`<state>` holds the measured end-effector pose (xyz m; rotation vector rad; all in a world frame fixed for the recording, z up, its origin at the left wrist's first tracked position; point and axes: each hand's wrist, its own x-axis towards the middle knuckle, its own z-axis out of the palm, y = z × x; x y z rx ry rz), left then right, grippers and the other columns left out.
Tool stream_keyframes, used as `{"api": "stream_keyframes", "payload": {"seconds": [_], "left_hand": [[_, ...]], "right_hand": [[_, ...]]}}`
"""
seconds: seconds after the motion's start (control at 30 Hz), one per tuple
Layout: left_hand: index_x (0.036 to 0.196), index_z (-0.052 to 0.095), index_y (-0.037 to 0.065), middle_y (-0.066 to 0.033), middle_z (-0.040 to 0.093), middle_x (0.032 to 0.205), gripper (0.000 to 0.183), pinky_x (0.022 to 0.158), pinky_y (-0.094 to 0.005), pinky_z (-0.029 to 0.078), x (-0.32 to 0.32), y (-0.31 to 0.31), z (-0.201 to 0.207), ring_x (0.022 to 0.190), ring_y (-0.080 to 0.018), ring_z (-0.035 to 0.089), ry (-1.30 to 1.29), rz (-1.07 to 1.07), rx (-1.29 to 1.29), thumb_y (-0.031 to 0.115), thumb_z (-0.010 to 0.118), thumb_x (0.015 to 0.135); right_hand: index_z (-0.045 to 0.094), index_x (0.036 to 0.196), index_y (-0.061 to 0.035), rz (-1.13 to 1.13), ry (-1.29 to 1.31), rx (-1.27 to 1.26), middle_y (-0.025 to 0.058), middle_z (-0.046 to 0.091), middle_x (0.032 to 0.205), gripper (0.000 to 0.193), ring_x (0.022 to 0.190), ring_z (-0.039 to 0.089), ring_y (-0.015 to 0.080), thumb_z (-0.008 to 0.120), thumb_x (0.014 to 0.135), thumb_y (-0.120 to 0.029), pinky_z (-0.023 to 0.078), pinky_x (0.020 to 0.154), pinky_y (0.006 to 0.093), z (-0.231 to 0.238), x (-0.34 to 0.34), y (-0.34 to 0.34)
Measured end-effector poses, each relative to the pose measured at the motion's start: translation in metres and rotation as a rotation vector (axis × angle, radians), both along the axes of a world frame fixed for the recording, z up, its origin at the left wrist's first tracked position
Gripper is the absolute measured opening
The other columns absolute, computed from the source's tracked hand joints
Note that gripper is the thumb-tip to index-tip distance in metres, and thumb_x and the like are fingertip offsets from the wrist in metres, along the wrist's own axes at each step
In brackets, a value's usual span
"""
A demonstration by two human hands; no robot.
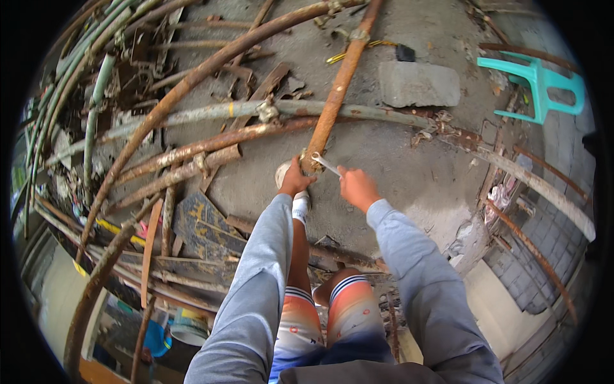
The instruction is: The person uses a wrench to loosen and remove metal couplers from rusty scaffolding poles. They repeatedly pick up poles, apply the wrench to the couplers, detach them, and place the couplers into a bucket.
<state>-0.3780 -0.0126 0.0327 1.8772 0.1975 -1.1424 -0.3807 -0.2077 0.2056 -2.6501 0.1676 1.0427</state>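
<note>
A long rusty pipe slants down from the top of the head view and ends in front of me. At its near end sits a corroded clamp. My left hand grips this end from the left, thumb below and a finger up along the side; part of the clamp is hidden by it. My right hand is closed around a silver wrench. The wrench's ring end lies against the pipe end, next to the clamp. Just behind my left hand shows a light shoe.
Rusty and grey pipes lie crossed beneath and to the left. A concrete slab rests beyond, with a black and yellow tape measure above it. At right is a turquoise plastic stool on its side. A dark patterned board lies left.
</note>
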Motion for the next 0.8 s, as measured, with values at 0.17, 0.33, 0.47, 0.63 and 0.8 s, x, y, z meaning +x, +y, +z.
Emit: {"api": "stream_keyframes", "payload": {"seconds": [0.17,0.33,0.47,0.63,0.8], "left_hand": [[0.152,0.025,0.003,-0.0239,0.058,0.135,0.109,0.106,-0.0376,0.046,-0.014,-0.013,-0.014,0.127,-0.0334,0.058,0.08,0.249,-0.068,0.024,0.092,0.068],[0.145,0.035,0.002,-0.0217,0.062,0.128,0.098,0.1,-0.0372,0.05,-0.016,-0.029,-0.005,0.117,-0.029,0.063,0.067,0.392,-0.034,0.018,0.093,0.068],[0.14,0.041,0.001,-0.0207,0.066,0.12,0.092,0.096,-0.0374,0.053,-0.007,-0.033,0.004,0.109,-0.0283,0.066,0.037,0.33,0.054,0.016,0.093,0.066],[0.14,0.035,0.005,-0.0267,0.066,0.119,0.092,0.096,-0.0428,0.053,-0.008,-0.03,0.008,0.113,-0.0396,0.065,0.053,0.288,0.108,0.014,0.091,0.068],[0.142,0.035,0.004,-0.0271,0.066,0.115,0.091,0.094,-0.0455,0.052,-0.017,-0.042,0.007,0.11,-0.041,0.065,-0.163,0.206,0.209,0.017,0.088,0.069]], "right_hand": [[0.069,0.125,-0.0156,0.182,0.029,-0.029,0.0126,0.07,0.092,0.034,0.081,0.07,0.0342,0.06,0.092,-0.017,0.057,0.071,0.0469,0.018,0.029,0.001],[0.069,0.127,-0.019,0.296,0.057,-0.092,0.0111,0.07,0.091,0.036,0.077,0.07,0.0318,0.061,0.092,-0.015,0.057,0.068,0.0442,0.021,0.034,-0.007],[0.068,0.13,-0.0229,0.347,0.087,-0.088,0.0108,0.069,0.091,0.038,0.075,0.07,0.0323,0.06,0.093,-0.014,0.056,0.066,0.0446,0.021,0.023,-0.023],[0.064,0.134,-0.0274,0.366,-0.005,-0.05,0.0111,0.068,0.089,0.041,0.073,0.069,0.034,0.06,0.095,-0.017,0.056,0.066,0.0467,-0.011,0.001,-0.058],[0.061,0.138,-0.029,0.433,-0.001,0.024,0.0113,0.067,0.091,0.056,0.075,0.07,0.0332,0.063,0.086,-0.006,0.056,0.067,0.0472,-0.029,-0.003,-0.079]]}}
